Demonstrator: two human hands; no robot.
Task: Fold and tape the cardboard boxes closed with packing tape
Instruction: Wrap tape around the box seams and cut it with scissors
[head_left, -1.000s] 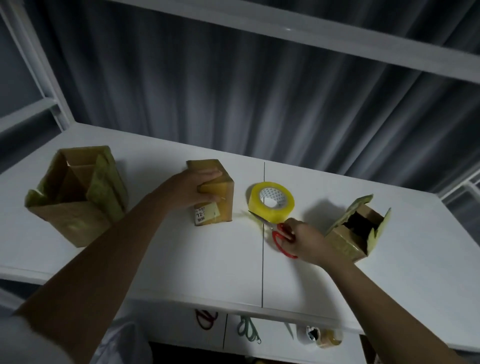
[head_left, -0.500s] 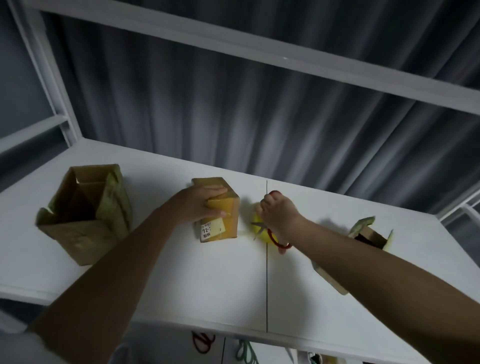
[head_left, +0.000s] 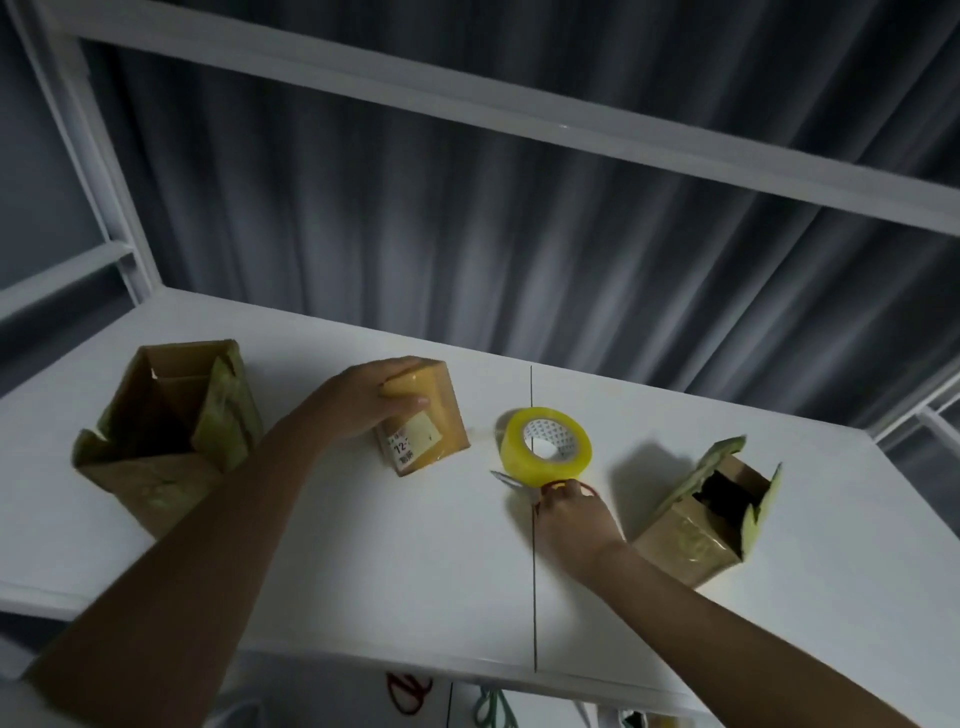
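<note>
Nearest, below the table's (head_left: 363, 597) front edge, red loops (head_left: 408, 693) and green loops (head_left: 493, 714) hang, cut off by the frame and too dim to identify. Both forearms reach in from the bottom corners.

The right hand (head_left: 574, 519) lies knuckles up on the table just in front of the tape roll (head_left: 545, 448), its fingers curled round the red handles of scissors (head_left: 540, 488). The hand hides most of the handles; only a red arc and the blurred blade tips poking out to the left show. The roll lies flat, yellow with a white core, beside the table's dark seam.

Right of the hand sits a small box (head_left: 696, 530) with ragged flaps open; its inside is black and unreadable.

The left hand (head_left: 374, 402) grips the top of the middle box (head_left: 423, 421), fingers wrapped over its upper edge, covering the near corner. This box is closed, glossy, with a pale label whose print is too small to read.

Far left stands a larger box (head_left: 166, 436), flaps up, interior in shadow.

Behind hang grey curtains (head_left: 467, 234) and a white shelf frame (head_left: 467, 104).
</note>
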